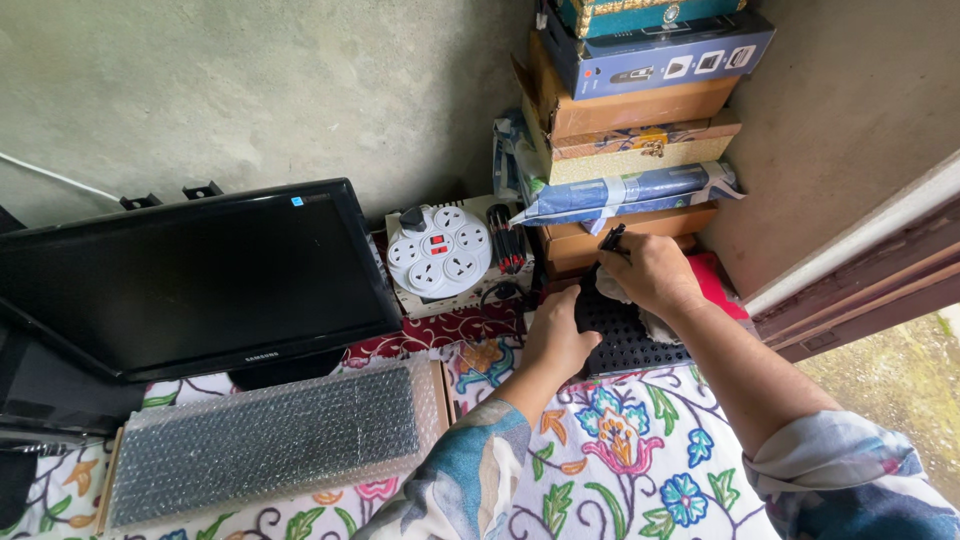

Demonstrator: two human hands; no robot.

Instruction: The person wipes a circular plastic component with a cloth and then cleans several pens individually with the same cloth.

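- Glossy black monitor (190, 275); below it, at 6 o'clock, a keyboard (270, 440) in bubbly wrap.
- Round white power strip (438, 250).
- Left hand (555, 340) clenched on the ribbed black mat (630, 335), on the embroidered floral surface (620, 450).
- Right hand (655, 272), at 1 o'clock from the left, grasping a soft grey cloth (612, 287).

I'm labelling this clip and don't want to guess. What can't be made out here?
- Black perforated slab, head view: its near-left end is covered by the left hand, its far end by the right hand.
- Cloth in the right hand: mostly hidden by the fingers.
- Box stack: cut off by the top edge.
- Keyboard: keys blurred by bubble wrap.
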